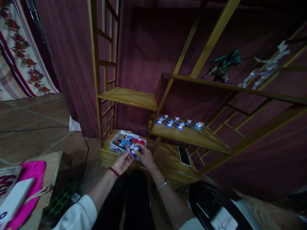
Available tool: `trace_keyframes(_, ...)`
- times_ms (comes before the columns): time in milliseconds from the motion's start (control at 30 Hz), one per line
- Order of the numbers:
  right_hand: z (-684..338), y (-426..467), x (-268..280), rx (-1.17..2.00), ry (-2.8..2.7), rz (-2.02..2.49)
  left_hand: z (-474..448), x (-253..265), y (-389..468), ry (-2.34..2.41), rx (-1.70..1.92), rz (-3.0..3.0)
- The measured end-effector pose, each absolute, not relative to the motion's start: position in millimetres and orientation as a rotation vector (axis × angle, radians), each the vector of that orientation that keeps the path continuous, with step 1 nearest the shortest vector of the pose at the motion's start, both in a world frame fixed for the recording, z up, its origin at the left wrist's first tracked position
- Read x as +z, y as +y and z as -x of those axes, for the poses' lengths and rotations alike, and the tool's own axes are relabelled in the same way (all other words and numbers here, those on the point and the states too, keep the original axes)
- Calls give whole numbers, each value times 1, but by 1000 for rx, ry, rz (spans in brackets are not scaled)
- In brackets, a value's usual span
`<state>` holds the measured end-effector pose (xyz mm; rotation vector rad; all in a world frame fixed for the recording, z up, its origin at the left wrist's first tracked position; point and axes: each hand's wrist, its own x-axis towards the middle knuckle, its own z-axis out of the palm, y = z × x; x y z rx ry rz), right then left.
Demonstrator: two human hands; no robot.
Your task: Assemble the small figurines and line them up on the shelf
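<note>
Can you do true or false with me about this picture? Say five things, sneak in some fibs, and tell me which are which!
1. The left hand and right hand both hold a small toy. True.
2. The box is shut. False: it is open, with other toys inside.
3. Little figures sit on a wooden shelf. True.
4. The phone lies above that shelf. False: it lies lower down.
5. The red bracelet is on the right wrist. False: it is on the left.
</note>
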<state>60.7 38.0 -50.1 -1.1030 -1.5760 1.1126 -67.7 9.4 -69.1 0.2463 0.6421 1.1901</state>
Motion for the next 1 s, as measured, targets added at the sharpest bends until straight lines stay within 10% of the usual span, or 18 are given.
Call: trace_keyframes(1000,-61,37,-56,1011,-1596,1167,67,-64,7,639,1208,-213)
